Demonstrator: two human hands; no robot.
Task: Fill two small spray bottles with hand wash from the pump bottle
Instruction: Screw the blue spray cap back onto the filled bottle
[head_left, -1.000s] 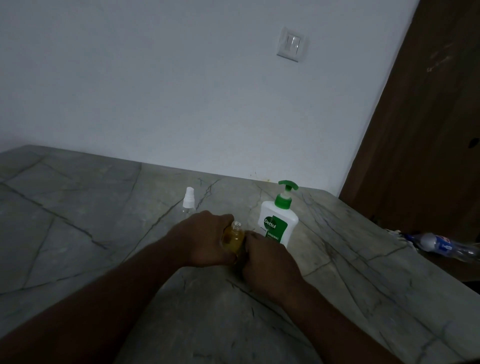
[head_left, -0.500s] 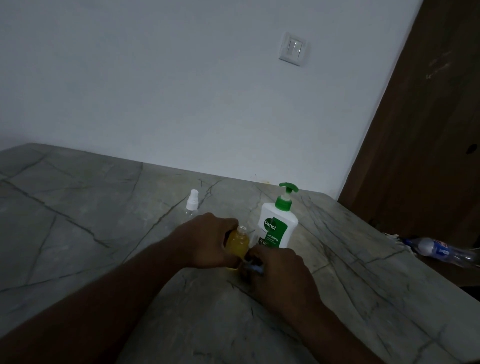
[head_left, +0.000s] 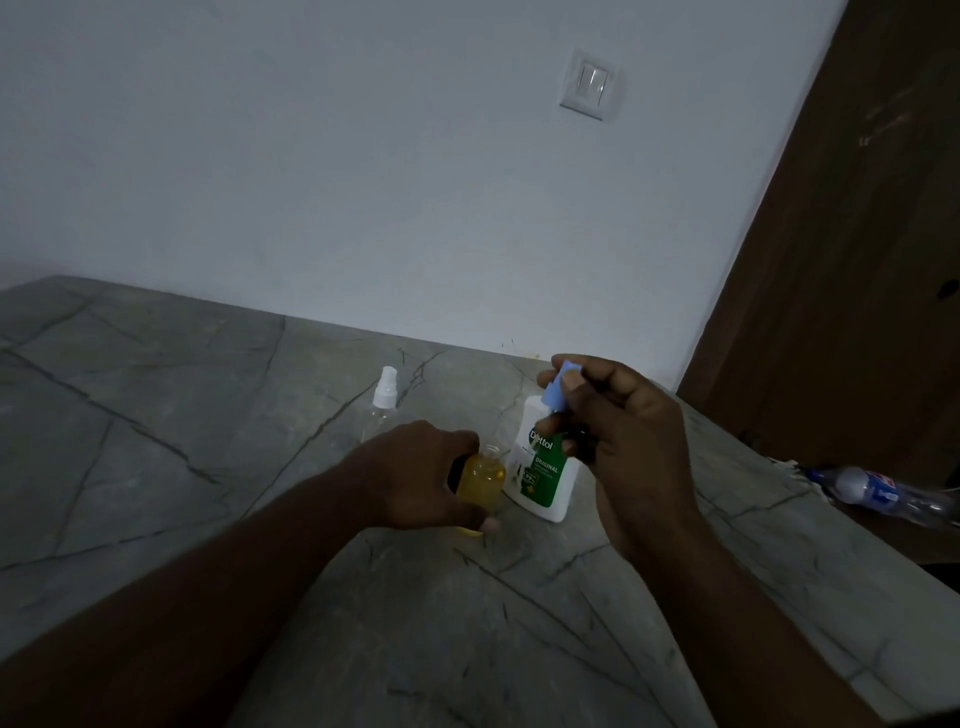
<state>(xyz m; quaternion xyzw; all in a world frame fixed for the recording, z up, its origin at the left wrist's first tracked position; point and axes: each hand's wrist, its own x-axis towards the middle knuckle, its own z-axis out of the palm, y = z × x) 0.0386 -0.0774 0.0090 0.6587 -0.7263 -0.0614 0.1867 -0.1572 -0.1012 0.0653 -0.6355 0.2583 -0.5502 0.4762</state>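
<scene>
My left hand (head_left: 415, 475) grips a small spray bottle (head_left: 480, 480) filled with yellow liquid; it stands upright on the table with its neck uncovered. My right hand (head_left: 618, 436) is raised above the table and pinches a blue spray cap (head_left: 558, 387) between thumb and fingers. Behind that hand stands the white and green pump bottle (head_left: 543, 475), its pump head hidden. A second small clear spray bottle (head_left: 383, 402) with a white cap stands farther back on the left.
The grey marble table (head_left: 156, 467) runs to a white wall with a light switch (head_left: 589, 85). A brown door (head_left: 857, 260) is at the right. A plastic water bottle (head_left: 878, 491) lies past the table's right edge.
My right hand has lifted from the table beside the yellow bottle and now holds the blue cap up in front of the pump bottle. The left hand stays on the yellow bottle.
</scene>
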